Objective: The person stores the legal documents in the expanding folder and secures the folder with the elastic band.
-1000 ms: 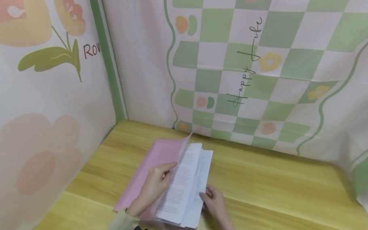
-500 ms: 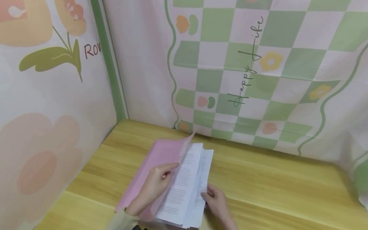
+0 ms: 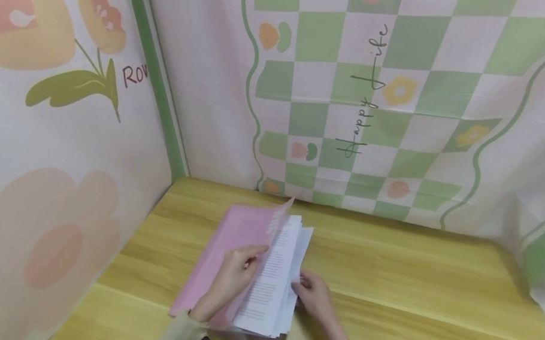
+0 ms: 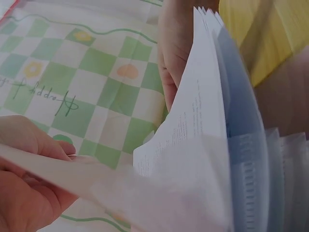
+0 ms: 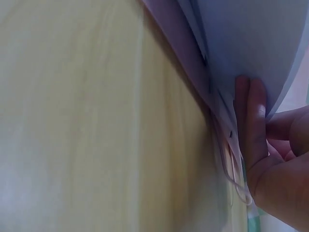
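A pink document folder (image 3: 241, 225) lies open on the table, its front cover raised at a slant. My left hand (image 3: 235, 270) pinches the free edge of that cover between thumb and fingers. Under the cover shows a stack of printed sheets (image 3: 269, 291), fanned at the right edge. My right hand (image 3: 316, 296) pinches the sheets' right edge, with the fingers behind and the thumb in front, as the right wrist view shows. Clear plastic sleeves (image 4: 248, 188) stand at the stack's end in the left wrist view.
The wooden table (image 3: 423, 306) extends to the right of the folder. A thin elastic loop (image 5: 236, 186) hangs at the folder's edge. Behind the table hangs a green checked curtain (image 3: 355, 87), and a flower-printed curtain (image 3: 48, 136) borders the left side.
The raised cover has tilted a little to the right with my left hand. My right hand has moved slightly left, bringing the sheets' right edge closer to the cover.
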Demonstrator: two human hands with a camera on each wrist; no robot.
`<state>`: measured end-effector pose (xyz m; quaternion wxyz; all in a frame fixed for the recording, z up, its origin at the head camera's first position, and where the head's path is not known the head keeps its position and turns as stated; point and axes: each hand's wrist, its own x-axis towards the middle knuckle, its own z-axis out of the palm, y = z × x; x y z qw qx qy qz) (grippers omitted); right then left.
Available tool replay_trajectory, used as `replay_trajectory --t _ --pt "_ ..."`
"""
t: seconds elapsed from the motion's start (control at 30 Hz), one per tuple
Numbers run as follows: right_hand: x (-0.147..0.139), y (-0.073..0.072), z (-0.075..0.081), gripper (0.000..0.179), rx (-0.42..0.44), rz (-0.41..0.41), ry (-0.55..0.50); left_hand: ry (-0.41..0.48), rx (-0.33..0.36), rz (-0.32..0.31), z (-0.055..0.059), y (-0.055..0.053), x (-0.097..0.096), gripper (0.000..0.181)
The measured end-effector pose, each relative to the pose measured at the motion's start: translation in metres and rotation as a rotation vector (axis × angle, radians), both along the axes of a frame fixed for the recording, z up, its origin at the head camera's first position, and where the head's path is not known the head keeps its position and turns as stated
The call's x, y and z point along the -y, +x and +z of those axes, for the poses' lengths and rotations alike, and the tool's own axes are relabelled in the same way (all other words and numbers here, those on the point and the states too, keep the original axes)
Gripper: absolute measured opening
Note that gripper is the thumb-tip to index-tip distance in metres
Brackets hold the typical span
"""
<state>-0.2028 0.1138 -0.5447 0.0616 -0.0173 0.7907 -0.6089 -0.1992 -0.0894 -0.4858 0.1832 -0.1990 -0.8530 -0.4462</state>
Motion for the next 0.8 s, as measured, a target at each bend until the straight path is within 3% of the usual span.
replay_trajectory --t 0.23,0.47,0.8 --pt "0.005 -0.002 0.001 0.037 -0.002 0.026 -0.011 0.006 -0.024 0.014 -0.001 -0.001 0.000 0.039" --pt "0.006 -0.002 0.000 0.040 -0.030 0.089 -0.060 0.018 -0.006 0.016 -0.002 0.000 0.000 0.040" --pt "0.014 -0.007 -0.003 0.036 -0.052 0.019 0.011 0.029 -0.040 0.019 -0.004 0.000 -0.002 0.041"
